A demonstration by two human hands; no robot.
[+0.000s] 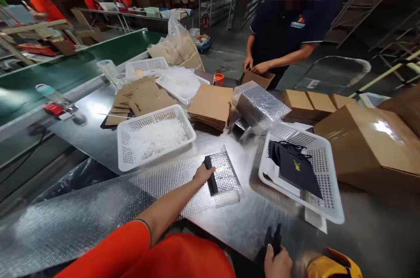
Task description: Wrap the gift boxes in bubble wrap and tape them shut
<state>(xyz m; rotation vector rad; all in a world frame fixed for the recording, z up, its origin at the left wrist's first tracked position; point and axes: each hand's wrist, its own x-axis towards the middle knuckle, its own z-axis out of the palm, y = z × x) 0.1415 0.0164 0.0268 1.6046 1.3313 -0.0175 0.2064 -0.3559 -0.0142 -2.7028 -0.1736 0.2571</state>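
A long sheet of bubble wrap (157, 188) runs across the metal table from the lower left. On its right end lies a narrow black box (211, 179), with my left hand (202, 174) closed around its far part. Beside the box, a rolled piece of clear wrap (226, 199) rests on the sheet. At the table's near edge, my right hand (278, 264) is closed on a black object with two prongs (274, 235); blur hides its exact kind. To the right of that hand sits a yellow and black object (333, 265), partly cut off by the frame.
White baskets hold shredded filler (157, 138) and black pouches (297, 166). Flat cardboard (211, 103), bubble-wrapped boxes (259, 103) and a large carton (374, 142) stand around. A tape dispenser (61, 105) is at left. Opposite, a co-worker (285, 37) handles a carton. A green conveyor (98, 55) runs behind.
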